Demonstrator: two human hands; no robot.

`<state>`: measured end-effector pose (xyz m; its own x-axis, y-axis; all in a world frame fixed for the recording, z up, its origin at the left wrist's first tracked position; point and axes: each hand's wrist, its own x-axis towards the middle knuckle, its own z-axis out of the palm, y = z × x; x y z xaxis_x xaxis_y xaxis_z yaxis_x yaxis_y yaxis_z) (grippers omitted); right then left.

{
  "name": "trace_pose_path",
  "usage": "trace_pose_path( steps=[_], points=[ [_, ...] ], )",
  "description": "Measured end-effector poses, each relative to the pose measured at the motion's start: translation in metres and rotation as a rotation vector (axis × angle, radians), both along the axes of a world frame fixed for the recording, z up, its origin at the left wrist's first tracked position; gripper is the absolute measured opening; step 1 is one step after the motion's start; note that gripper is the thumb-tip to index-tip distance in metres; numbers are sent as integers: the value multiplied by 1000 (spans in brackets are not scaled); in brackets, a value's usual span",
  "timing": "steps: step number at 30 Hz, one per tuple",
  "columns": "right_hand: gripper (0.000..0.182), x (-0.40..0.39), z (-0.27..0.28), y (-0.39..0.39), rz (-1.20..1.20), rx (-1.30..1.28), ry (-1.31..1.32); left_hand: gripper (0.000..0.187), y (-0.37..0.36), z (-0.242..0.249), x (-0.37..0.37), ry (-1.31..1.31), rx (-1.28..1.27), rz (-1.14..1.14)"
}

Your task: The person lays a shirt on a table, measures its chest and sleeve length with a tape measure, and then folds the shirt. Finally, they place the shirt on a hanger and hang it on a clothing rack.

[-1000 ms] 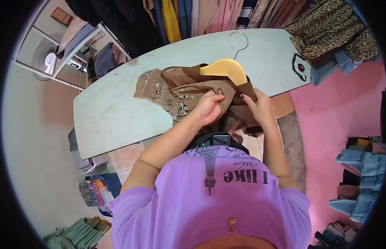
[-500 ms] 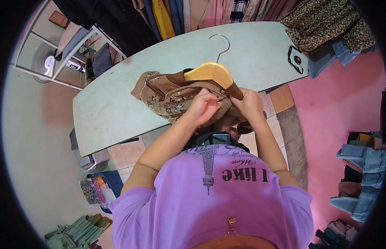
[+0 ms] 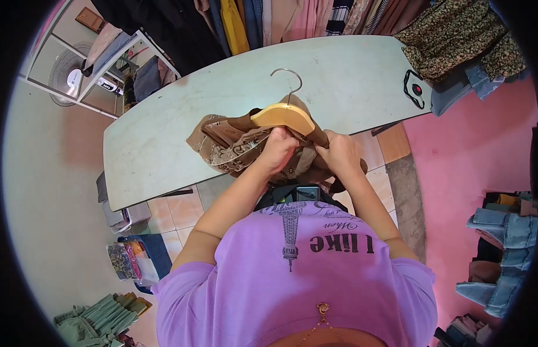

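Note:
A brown patterned garment (image 3: 234,147) hangs on a yellow wooden hanger (image 3: 286,115) at the near edge of the pale table (image 3: 147,139). The hanger's metal hook points away from me, over the tabletop. My left hand (image 3: 277,151) is closed on the garment's cloth just below the hanger's middle. At the hanger's right end, my right hand (image 3: 341,155) pinches the brown cloth. Folds hide some of the fingertips of both hands. Part of the garment lies on the table and part hangs over its near edge.
Clothes (image 3: 234,29) hang in a row behind the table. A black cord with a red-centred piece (image 3: 417,90) lies at the table's right end, near a floral garment (image 3: 454,40). A fan (image 3: 72,76) and white shelf frame stand left. Folded jeans (image 3: 500,231) lie right.
The hanger has shifted slightly left and toward me, its hook tilting left. My left hand has closed from a looser pose onto the cloth, and my right hand has moved slightly down.

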<state>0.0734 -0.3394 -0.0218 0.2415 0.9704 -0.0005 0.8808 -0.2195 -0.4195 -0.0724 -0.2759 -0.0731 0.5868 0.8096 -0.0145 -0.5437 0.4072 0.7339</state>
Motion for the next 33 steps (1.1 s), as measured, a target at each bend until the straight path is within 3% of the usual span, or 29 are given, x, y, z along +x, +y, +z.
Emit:
trace_pose_path(
  steps=[2, 4, 5, 7, 9, 10, 12, 14, 15, 17, 18, 20, 24, 26, 27, 29, 30, 32, 33],
  points=[
    [21, 2, -4, 2, 4, 11, -10, 37, 10, 2, -8, 101, 17, -23],
    [21, 6, -8, 3, 1, 19, -17, 31, 21, 28, -26, 487, 31, -304],
    [21, 8, -10, 3, 1, 27, -24, 27, 20, 33, -41, 647, 179, -351],
    [21, 15, -12, 1, 18, 45, -33, 27, 40, 31, -86, 795, 760, -587],
    [20, 18, -11, 0, 33, 64, -39, 32, 49, 73, -120, 748, 466, -710],
    [20, 20, -9, 0, 63, 85, -29, 29, 65, 97, -128, 877, 447, -701],
    [19, 21, -3, -2, 89, 105, -15, 24, 100, 98, -131, 777, 430, -427],
    [20, 23, 3, -4, 156, 115, -41, 20, 116, 104, -102, 921, 688, -420],
    [20, 25, 3, -4, 151, 115, -37, 20, 120, 103, -85, 924, 689, -426],
    [20, 30, 3, -1, 219, 136, -39, 15, 124, 95, -50, 821, 677, -807],
    [20, 33, 6, 1, 207, 133, -36, 15, 127, 87, -35, 820, 678, -819],
    [21, 38, 10, 7, 223, 135, -28, 18, 130, 74, -9, 683, 682, -1056],
    [18, 44, 8, 13, 175, 173, -57, 17, 121, 74, 25, 656, 577, -1193],
    [17, 44, 9, 11, 155, 152, -29, 11, 117, 82, 36, 967, 668, -1229],
    [17, 44, 7, 11, 140, 150, -28, 11, 115, 81, 39, 964, 674, -1243],
    [17, 45, 5, 12, 128, 124, -8, 11, 112, 76, 44, 1077, 1008, -1185],
    [17, 45, 5, 13, 120, 122, -8, 11, 115, 67, 45, 1073, 1012, -1192],
    [20, 44, 6, 14, 146, 181, -37, 13, 122, 48, 45, 829, 1058, -1149],
    [20, 44, 6, 15, 144, 182, -37, 10, 123, 59, 44, 851, 1129, -1178]
  ],
)
